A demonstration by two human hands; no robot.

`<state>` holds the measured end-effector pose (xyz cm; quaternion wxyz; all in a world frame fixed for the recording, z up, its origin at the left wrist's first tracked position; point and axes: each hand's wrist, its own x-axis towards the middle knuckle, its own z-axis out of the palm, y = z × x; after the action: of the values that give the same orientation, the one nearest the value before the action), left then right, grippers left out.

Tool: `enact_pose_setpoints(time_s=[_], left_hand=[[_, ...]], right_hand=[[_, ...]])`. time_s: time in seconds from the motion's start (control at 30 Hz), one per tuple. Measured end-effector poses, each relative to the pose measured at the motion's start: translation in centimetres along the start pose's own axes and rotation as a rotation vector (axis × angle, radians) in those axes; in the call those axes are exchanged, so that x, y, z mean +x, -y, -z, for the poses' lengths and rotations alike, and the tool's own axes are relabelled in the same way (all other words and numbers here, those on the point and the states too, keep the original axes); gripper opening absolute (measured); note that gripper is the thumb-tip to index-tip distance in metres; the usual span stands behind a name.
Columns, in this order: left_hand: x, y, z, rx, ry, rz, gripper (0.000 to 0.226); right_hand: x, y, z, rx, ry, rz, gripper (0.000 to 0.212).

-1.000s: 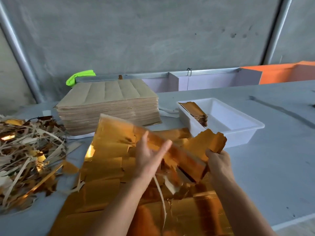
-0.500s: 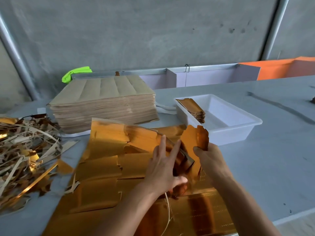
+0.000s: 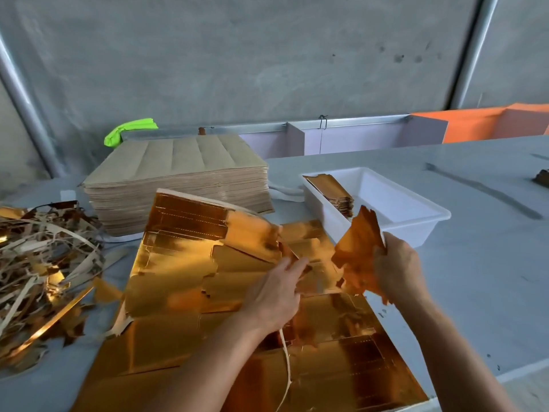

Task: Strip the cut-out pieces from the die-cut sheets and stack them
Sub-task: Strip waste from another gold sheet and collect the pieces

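Now gripping a bundle of gold cut-out pieces (image 3: 358,257) in the right hand (image 3: 399,267), lifted clear of the gold sheets (image 3: 184,281) since a moment ago; pressing down with the left hand (image 3: 274,295), fingers spread; probably heading next for the stack (image 3: 332,190) in the white tray (image 3: 416,230).

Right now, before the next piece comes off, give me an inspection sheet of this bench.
Surface: grey table, bare to the right.
Job's things: gold die-cut sheets in front; cut-out pieces in the right hand; stacked pieces in the white tray; brown sheet stack behind.
Clutter: waste strips on the left.
Hands: left hand on the sheets, grip unclear; right hand grips the cut-outs.
Cables: nothing seen.
Surroundings: concrete wall, green cloth.
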<state>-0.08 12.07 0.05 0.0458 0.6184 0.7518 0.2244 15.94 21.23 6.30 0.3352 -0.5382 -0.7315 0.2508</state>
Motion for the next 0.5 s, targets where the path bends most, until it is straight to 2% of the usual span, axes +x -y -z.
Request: enact_pose_setpoints(time_s=[0.07,0.17,0.23,0.3,0.37,0.5], left_hand=[[-0.1,0.2,0.5,-0.084,-0.044,0.037,0.067],[-0.2,0.1,2.7,-0.448,-0.181,0.173,0.045],[-0.4,0.3,4.3,-0.715,-0.252,0.263,0.021],[-0.5,1.0,5.8,-0.850,-0.275,0.357,0.021],[-0.5,1.6,6.8,-0.814,-0.273,0.371,0.022],[-0.7,2.2,7.7,-0.694,-0.339,0.327,0.026]], right_hand=[[0.4,-0.2,0.7,0.014,-0.011,-0.011,0.020],[0.5,-0.4,1.2,0.128,-0.054,-0.062,0.020],[0.1,-0.3,1.1,0.279,-0.070,-0.131,0.021],[-0.5,0.4,1.2,0.546,-0.063,-0.234,0.015],[-0.9,1.2,1.3,0.757,-0.086,-0.324,0.007],[-1.2,2.1,1.7,0.877,-0.190,-0.321,0.001]])
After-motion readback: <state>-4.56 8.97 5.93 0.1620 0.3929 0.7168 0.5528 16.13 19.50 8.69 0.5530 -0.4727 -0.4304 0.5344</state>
